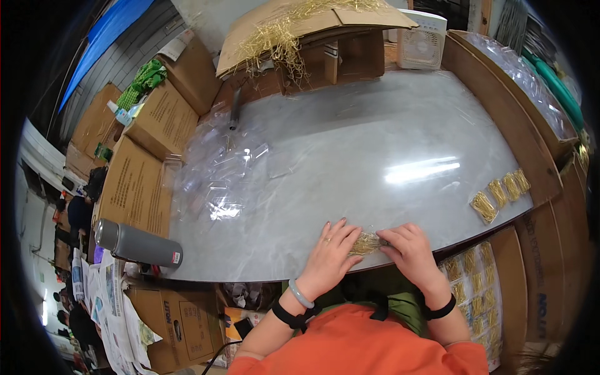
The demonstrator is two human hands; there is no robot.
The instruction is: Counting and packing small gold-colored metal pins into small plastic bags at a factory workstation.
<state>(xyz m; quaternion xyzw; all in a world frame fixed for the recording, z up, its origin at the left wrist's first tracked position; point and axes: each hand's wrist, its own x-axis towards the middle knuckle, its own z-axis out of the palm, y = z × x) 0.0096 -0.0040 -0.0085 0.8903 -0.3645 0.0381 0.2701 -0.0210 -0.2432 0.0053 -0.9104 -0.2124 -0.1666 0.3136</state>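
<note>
A small clear packet of thin gold wire pieces (pixel 365 244) lies at the near edge of the table, between my two hands. My left hand (pixel 331 251) has the packet's left end between thumb and forefinger, its other fingers stretched out along the tabletop. At the opposite end, my right hand (pixel 409 251) pinches the packet with thumb and fingertips. The ends under my fingers are hidden. To the right, several similar filled packets (pixel 484 206) lie in a row on the grey table (pixel 350 156).
Loose clear plastic sleeves (pixel 219 165) cover the table's left part, near a grey bottle (pixel 140 244). Gold wire pieces (pixel 275 47) heap on a cardboard box at the back, beside a white fan (pixel 422 40). Filled packets (pixel 475 281) fill a box at lower right.
</note>
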